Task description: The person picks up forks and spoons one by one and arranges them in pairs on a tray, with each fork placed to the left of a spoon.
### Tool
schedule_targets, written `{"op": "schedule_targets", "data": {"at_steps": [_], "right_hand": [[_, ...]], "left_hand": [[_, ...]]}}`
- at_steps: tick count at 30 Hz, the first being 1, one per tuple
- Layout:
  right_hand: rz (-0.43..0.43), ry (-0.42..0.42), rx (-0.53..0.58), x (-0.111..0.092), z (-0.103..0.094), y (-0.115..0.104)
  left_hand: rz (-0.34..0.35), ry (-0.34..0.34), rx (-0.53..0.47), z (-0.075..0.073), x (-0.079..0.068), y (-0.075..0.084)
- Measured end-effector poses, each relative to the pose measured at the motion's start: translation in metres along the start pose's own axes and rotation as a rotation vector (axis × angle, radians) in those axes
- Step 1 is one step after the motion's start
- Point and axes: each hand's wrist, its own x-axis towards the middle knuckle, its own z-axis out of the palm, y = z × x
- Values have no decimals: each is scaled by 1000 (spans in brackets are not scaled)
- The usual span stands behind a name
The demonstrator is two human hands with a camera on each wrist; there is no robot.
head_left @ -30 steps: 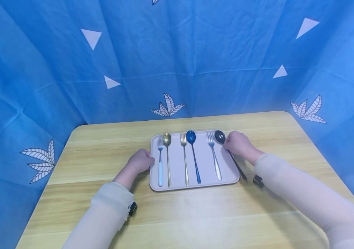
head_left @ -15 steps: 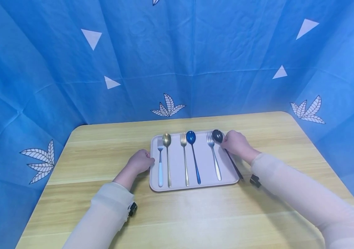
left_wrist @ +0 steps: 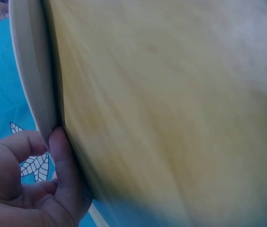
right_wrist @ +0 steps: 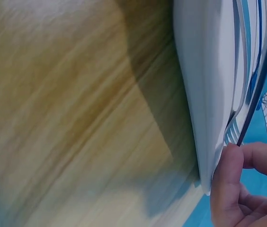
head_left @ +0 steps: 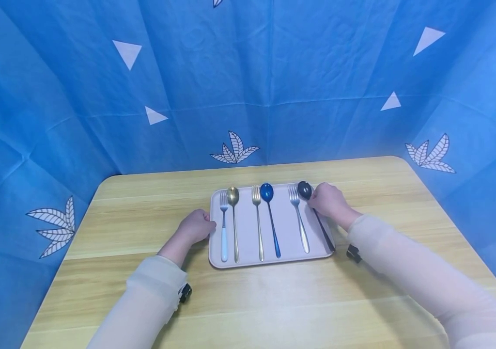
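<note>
A pale pink tray [head_left: 241, 194] lies on the table, bearing a row of cutlery. My left hand [head_left: 196, 226] pinches its left rim between thumb and finger, as the left wrist view also shows. At the tray's right edge my right hand [head_left: 330, 199] pinches a black spoon [head_left: 304, 189] just below its bowl; the handle slants toward the near right corner. Left of that spoon lies a silver fork [head_left: 299, 218]. Further left are a blue spoon [head_left: 267, 192], a gold fork [head_left: 258, 223], a gold spoon [head_left: 233, 195] and a fork with a light-blue handle [head_left: 224, 245].
The wooden table [head_left: 270, 305] extends around the tray on every side. A blue curtain [head_left: 195, 72] with white triangles and leaf prints hangs behind the table and along its sides.
My right hand has shifted slightly left with the black spoon, whose handle end has moved from beyond the tray's right edge to over its near right corner. My left hand stays at the rim.
</note>
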Motion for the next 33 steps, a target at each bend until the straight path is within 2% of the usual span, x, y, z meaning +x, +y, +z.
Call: {"op": "schedule_targets", "data": {"at_steps": [18,33], "right_hand": [[-16,55,13,0,10,-4],[-28,74,-48,2,14,-4]], "left_hand": [[9,6,4,0,-2,1],[15,8,6,0,-2,1]]}}
